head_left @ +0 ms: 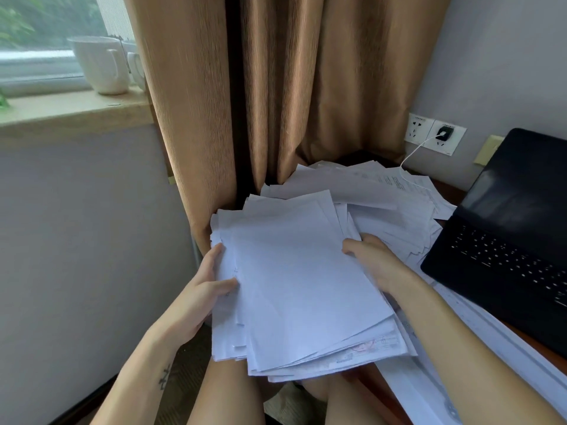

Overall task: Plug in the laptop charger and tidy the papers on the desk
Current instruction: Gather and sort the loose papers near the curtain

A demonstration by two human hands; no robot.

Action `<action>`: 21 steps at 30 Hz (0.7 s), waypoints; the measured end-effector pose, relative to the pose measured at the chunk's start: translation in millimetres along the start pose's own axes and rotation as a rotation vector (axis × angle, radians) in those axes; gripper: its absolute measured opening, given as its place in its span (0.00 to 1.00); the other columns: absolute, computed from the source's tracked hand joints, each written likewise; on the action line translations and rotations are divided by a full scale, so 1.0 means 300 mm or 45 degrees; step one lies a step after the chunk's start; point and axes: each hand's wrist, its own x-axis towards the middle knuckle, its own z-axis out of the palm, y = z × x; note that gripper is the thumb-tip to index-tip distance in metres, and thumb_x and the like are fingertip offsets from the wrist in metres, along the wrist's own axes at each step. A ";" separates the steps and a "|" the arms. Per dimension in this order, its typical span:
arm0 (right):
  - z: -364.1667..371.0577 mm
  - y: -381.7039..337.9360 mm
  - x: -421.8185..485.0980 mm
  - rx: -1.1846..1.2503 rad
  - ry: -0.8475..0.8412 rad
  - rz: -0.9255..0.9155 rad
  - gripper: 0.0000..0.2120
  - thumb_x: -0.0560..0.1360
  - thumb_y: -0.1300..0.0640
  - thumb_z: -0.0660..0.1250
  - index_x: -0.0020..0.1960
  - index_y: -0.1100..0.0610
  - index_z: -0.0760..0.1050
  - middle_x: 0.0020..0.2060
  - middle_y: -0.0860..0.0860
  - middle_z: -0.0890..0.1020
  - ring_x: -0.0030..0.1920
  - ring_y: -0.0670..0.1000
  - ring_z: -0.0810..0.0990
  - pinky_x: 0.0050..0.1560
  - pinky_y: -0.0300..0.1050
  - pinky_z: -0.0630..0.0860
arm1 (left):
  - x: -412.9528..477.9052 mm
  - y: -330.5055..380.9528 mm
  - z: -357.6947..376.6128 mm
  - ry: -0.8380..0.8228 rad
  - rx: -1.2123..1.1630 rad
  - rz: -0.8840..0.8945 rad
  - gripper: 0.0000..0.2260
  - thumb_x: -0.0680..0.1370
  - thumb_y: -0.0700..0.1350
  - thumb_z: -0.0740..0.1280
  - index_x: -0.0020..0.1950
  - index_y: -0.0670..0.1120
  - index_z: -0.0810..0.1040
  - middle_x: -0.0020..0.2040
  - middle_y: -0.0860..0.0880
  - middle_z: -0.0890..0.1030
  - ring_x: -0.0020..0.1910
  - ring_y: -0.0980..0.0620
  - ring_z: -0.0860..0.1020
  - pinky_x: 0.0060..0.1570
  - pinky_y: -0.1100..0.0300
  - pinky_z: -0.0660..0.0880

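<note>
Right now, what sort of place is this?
Probably a bedroom or hotel-room work corner: an open laptop beside heaped papers on a desk, tan curtains, and white mugs on the windowsill.

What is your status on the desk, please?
Left grip and right grip hold the paper stack. Charger in wall socket. Loose papers beside laptop.

Tan ribbed curtain [276, 87] in folds, white mug [101, 64] on a beige windowsill [61, 113], second white mug [137, 69] beside it, partly behind the curtain, green foliage [18, 19] outside.
</note>
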 end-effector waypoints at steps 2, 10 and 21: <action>0.029 -0.019 0.001 0.035 0.044 -0.061 0.07 0.75 0.62 0.64 0.52 0.62 0.75 0.43 0.55 0.76 0.42 0.53 0.74 0.43 0.45 0.69 | -0.012 0.004 0.010 -0.033 0.017 -0.009 0.37 0.82 0.34 0.65 0.81 0.67 0.57 0.74 0.65 0.71 0.70 0.55 0.77 0.70 0.47 0.74; 0.132 -0.044 -0.027 0.002 -0.039 -0.144 0.06 0.79 0.60 0.61 0.56 0.56 0.69 0.48 0.47 0.78 0.47 0.48 0.76 0.48 0.43 0.72 | -0.020 -0.002 0.038 -0.057 -0.062 0.064 0.34 0.84 0.42 0.66 0.80 0.68 0.54 0.65 0.78 0.70 0.61 0.72 0.77 0.60 0.60 0.76; 0.110 0.027 -0.011 -0.557 0.133 -0.476 0.13 0.77 0.54 0.63 0.60 0.54 0.70 0.48 0.51 0.79 0.45 0.55 0.78 0.45 0.49 0.76 | 0.012 0.020 0.048 0.185 -0.152 -0.235 0.27 0.77 0.49 0.76 0.71 0.47 0.69 0.58 0.46 0.85 0.50 0.42 0.87 0.47 0.48 0.81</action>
